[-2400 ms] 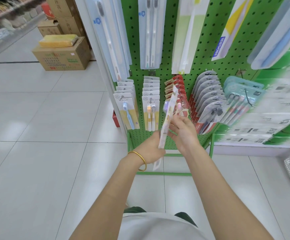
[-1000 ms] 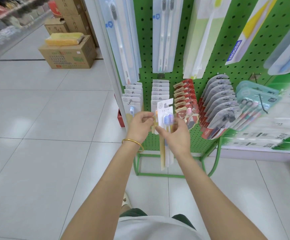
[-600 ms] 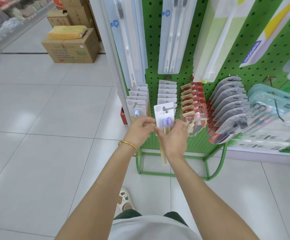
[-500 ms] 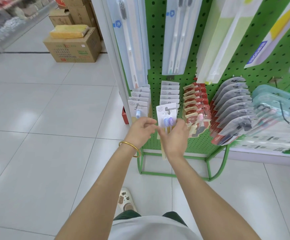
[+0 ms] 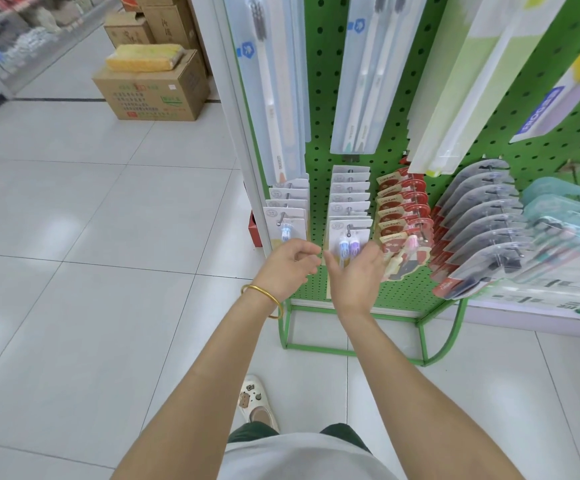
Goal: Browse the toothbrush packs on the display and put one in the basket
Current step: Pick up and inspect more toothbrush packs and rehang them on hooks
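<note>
A white-and-yellow toothbrush pack [image 5: 349,242] with a blue and a purple brush head hangs at the front of the middle hook row on the green pegboard display [image 5: 319,157]. My right hand [image 5: 354,277] is just in front of its lower half, fingers relaxed and spread, covering that part of the card. My left hand [image 5: 287,268], with a gold bangle at the wrist, hovers left of the pack with loosely curled fingers and holds nothing. A similar single-brush pack [image 5: 287,225] hangs on the left hook. No basket is in view.
Red packs [image 5: 403,216], grey blister packs [image 5: 475,230] and teal packs [image 5: 565,220] hang to the right. Long toothbrush packs [image 5: 361,74] hang above. Cardboard boxes [image 5: 153,91] stand on the tiled floor at the back left. My foot in a white shoe [image 5: 255,401] is below.
The two-brush pack I held edge-on in both hands has been turned to face front and now hangs on the middle hook. Both hands have loosened and drawn slightly off it.
</note>
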